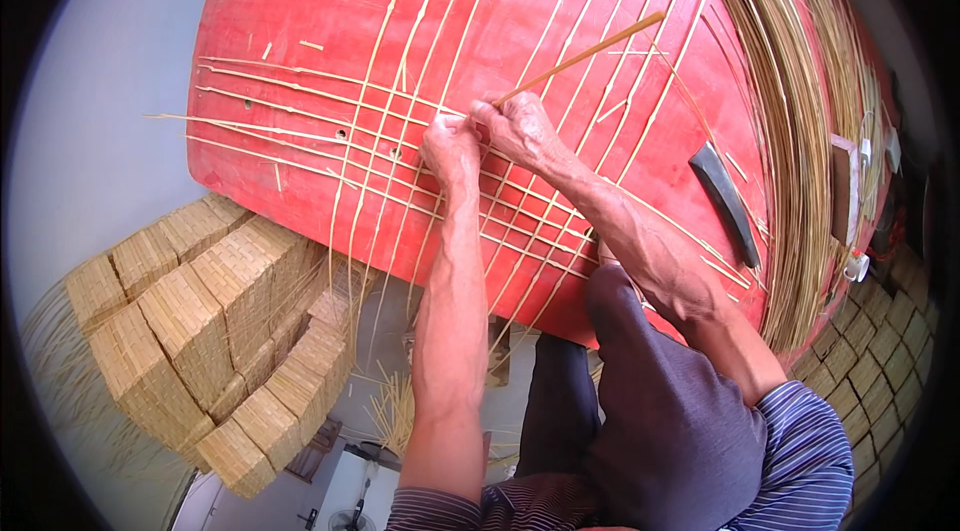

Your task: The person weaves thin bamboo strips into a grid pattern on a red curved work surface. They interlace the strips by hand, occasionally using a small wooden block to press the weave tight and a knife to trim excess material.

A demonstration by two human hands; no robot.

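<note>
Thin pale plant strips, likely bamboo, cross in an open lattice on a red board. My left hand is closed at the middle of the lattice; its fingertips pinch among the strips, and what they grip is hidden. Touching it, my right hand is closed round the lower end of a longer, thicker brown strip. That strip slants up to the right, and a thin brown strand runs down from its tip. More pale strips lie lengthwise to the right.
A dark curved bar lies on the board's right side. Beyond it is a long bundle of thin strips. Stacked woven blocks stand at lower left, with loose strips on the floor. My raised knee is against the near edge.
</note>
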